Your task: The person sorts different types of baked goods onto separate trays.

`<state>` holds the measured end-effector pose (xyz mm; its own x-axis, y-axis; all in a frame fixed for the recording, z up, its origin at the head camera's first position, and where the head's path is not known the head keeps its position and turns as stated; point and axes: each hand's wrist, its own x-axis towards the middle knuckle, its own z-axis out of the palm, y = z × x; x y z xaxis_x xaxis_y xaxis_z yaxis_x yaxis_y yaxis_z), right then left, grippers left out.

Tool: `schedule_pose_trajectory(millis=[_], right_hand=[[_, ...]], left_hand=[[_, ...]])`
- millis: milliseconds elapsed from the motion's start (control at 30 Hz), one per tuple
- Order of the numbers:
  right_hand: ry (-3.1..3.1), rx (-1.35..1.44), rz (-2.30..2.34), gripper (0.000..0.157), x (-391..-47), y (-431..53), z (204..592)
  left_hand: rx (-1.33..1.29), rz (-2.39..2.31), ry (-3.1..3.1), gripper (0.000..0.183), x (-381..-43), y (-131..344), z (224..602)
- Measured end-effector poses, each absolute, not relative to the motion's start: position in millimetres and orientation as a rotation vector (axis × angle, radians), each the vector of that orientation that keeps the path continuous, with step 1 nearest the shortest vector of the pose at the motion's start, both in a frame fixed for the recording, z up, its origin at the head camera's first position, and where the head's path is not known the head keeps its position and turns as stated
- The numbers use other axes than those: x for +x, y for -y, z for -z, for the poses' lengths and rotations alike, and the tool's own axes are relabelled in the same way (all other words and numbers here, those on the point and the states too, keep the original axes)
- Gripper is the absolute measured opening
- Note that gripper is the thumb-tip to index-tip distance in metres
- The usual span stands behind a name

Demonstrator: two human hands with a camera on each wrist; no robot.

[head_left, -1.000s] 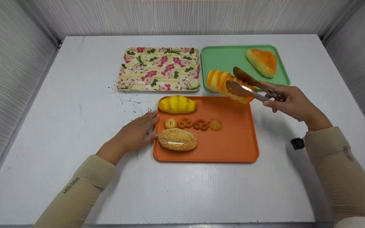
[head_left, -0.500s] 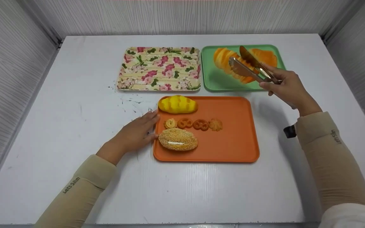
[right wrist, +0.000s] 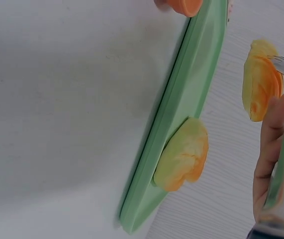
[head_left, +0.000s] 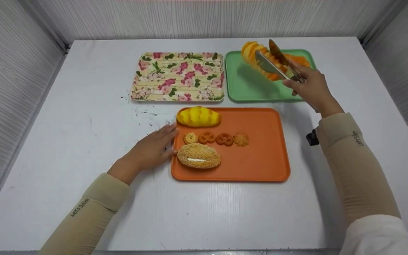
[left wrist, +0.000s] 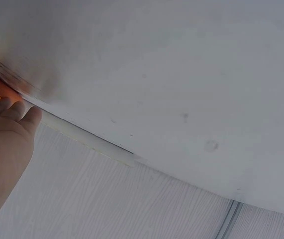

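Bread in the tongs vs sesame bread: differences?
The ridged bread is held in the tongs above the green tray; the sesame bread lies on the orange tray. The ridged bread is yellow-orange and grooved; the sesame bread is tan and seed-coated. Both are elongated.

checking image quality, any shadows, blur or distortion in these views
Head: shadow darkens the green rectangular tray near the striped oblong orange bread; left wrist: hazy, the white tabletop looks bowed along its edge; right wrist: soft, the rounded yellow-orange bread looks washed out.
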<state>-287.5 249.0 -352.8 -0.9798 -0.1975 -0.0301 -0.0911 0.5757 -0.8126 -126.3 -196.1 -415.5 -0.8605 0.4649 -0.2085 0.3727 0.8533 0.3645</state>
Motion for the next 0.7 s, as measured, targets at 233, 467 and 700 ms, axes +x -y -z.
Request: schedule_pose_trajectory(millis=[233,467,700], right_hand=[[-2.675,-0.158,1.384,0.066,-298,-241,357],[-2.673,-0.146,1.306,0.067,-306,-235,368],[-2.705,-0.14,1.198,0.068,-311,-231,374]], left_hand=[[0.639,-0.457,-2.743,0.067,-127,196,415],[0.638,-0.458,-2.739,0.066,-125,196,414],[0.643,-0.465,-2.739,0.066,-124,197,414]])
